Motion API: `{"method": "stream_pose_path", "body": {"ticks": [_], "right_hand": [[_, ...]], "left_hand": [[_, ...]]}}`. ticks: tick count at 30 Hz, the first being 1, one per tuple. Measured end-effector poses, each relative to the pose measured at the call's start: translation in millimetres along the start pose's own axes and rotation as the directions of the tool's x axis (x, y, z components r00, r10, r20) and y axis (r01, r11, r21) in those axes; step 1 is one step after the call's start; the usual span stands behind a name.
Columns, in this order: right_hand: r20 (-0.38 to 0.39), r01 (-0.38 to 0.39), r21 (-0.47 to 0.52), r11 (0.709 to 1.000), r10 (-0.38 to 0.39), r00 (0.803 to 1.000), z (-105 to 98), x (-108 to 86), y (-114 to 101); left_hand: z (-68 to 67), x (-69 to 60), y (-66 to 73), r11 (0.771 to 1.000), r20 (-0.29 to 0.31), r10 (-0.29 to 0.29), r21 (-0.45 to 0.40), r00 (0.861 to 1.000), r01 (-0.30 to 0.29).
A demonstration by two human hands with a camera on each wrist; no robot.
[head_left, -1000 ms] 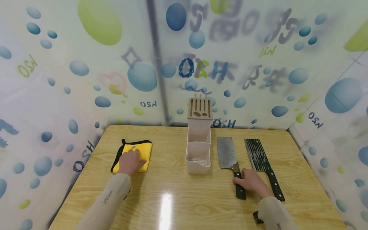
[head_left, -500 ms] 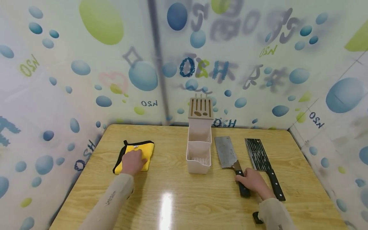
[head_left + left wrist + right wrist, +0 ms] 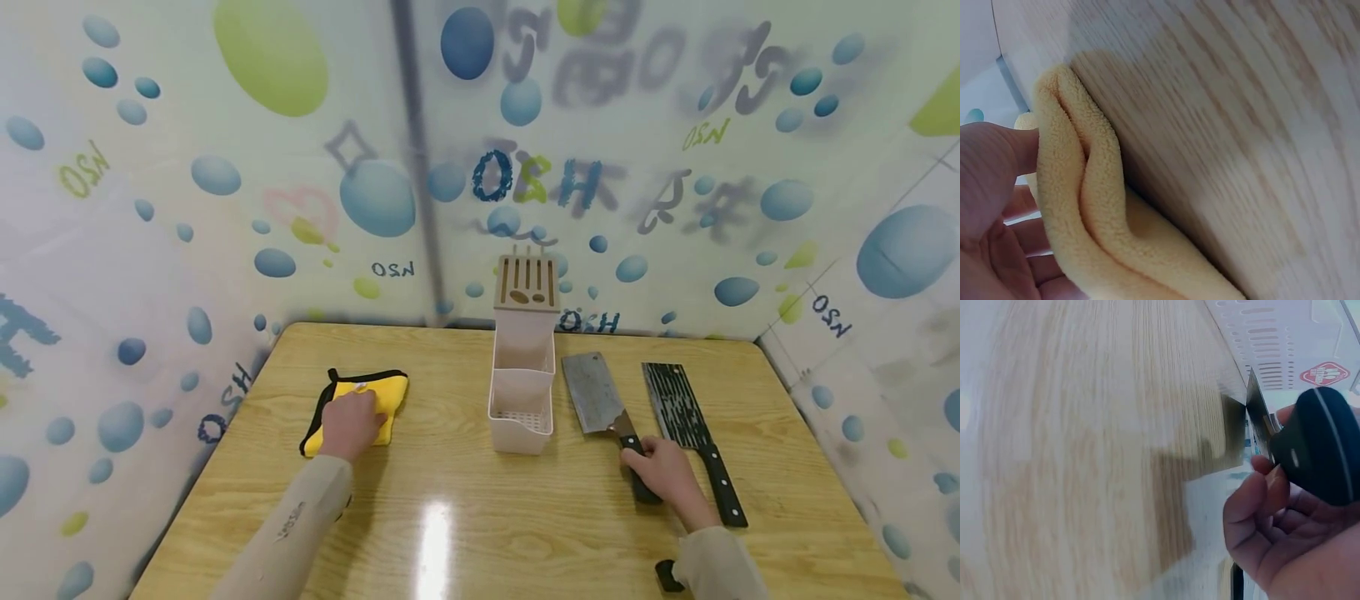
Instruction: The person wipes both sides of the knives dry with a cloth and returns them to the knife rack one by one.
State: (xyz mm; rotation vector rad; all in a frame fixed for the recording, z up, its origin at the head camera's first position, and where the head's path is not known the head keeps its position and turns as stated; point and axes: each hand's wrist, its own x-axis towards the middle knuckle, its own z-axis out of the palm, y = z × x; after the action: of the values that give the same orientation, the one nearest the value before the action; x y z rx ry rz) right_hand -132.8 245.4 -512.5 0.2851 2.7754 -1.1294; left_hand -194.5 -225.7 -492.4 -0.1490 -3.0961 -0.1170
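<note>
Grasping the black handle [image 3: 1322, 444] of a plain grey cleaver [image 3: 595, 393], a person's right grip [image 3: 666, 472] holds it between thumb and fingers, the butt raised off the bench [image 3: 487, 533]; whether the whole blade clears the wood, the views do not settle. The left grip [image 3: 349, 423] pinches a fold of a yellow cloth [image 3: 392, 393] trimmed in black, on the bench's left side. The cleaver looks weighty and stiff, likely blade-heavy, and its smooth handle seems best held close to the blade, fingers clear of the edge. The cloth appears soft and light, easily taken by a raised fold. The cleaver is just right of a pale knife holder [image 3: 525, 329] with a slotted top; a second cleaver [image 3: 678, 406], its blade streaked black, lies farther right. A bubble-printed wall covering [image 3: 375, 200] backs the bench.
</note>
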Motion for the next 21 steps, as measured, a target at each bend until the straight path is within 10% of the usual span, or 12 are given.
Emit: {"method": "stream_pose_path", "body": {"ticks": [10, 21], "right_hand": [[-0.089, 0.035, 0.012, 0.999, -0.034, 0.995, -5, -2.0, -5], [-0.027, -0.044, 0.246, 0.968, 0.052, 0.998, -5, -0.3, -11]], "left_hand": [[6.5, 1.6, -13.6, 0.999, -0.102, 0.004, -0.039, 0.995, -0.008], [-2.1, 5.0, -21.7, 0.993, -0.022, -0.039, -0.11, 0.999, 0.037]]}}
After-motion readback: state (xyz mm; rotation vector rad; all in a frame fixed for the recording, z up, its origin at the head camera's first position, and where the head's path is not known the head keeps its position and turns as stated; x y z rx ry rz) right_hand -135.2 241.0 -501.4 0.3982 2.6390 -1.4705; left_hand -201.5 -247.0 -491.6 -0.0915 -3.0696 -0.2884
